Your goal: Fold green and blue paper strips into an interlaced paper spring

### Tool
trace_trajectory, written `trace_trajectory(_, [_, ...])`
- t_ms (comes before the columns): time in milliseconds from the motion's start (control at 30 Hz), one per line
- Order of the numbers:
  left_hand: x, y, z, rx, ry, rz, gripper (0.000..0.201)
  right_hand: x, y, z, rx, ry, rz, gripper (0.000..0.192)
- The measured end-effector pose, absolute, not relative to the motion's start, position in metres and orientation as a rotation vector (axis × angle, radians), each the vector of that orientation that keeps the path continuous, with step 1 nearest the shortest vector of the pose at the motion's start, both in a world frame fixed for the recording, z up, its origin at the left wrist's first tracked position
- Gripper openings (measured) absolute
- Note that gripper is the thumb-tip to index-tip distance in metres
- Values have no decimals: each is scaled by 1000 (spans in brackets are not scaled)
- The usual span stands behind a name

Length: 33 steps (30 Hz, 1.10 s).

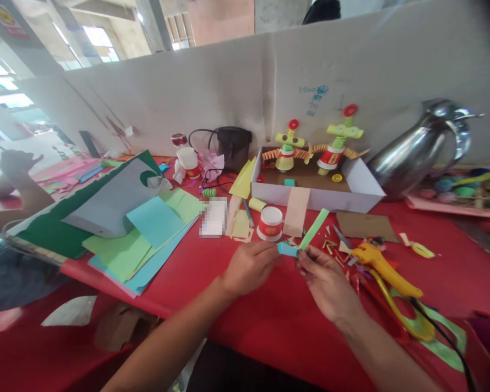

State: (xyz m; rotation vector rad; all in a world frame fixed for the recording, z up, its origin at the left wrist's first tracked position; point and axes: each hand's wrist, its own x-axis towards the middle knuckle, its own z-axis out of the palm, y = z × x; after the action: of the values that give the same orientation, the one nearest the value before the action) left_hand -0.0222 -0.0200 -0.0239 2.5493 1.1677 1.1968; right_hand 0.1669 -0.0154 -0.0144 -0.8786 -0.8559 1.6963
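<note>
Two paper strips meet above the red-covered bench [245, 305]: left hand [251, 267] pinches the blue strip [288, 249], right hand [326, 283] pinches the green strip [313, 230]. Keeping both grips tight and edges square likely gives crisp folds.

A light-green paper strip [313, 229] and blue paper strip [288, 249] above a red tablecloth [245, 305], yellow glue gun [386, 269] right of them, red-and-white cup [270, 224] behind.
</note>
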Motion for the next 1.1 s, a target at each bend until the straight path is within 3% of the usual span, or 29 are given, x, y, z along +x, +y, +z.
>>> trace_trajectory(133, [-74,-37,-29,2514,1704,1051,28,169,-15,-11,-889,-807,1713,27])
trace_trajectory(267, [-99,-49,-32,2250,2259,677,27,170,-13,-12,-915,-787,1705,27])
trace_trajectory(567, [-89,-46,-36,2030,2538,337,33,170,-12,-11,-941,-793,1688,30])
trace_trajectory(900, [-89,-47,-37,2014,2540,303,34,170,-11,-16,-942,-782,1709,30])
trace_trajectory(1000, [-87,-47,-35,2028,2447,544,32,170,-11,-15,-934,-777,1710,30])
trace_trajectory(1100, [-73,-46,-27,2011,2035,944,27,169,-11,-15,-922,-775,1718,30])
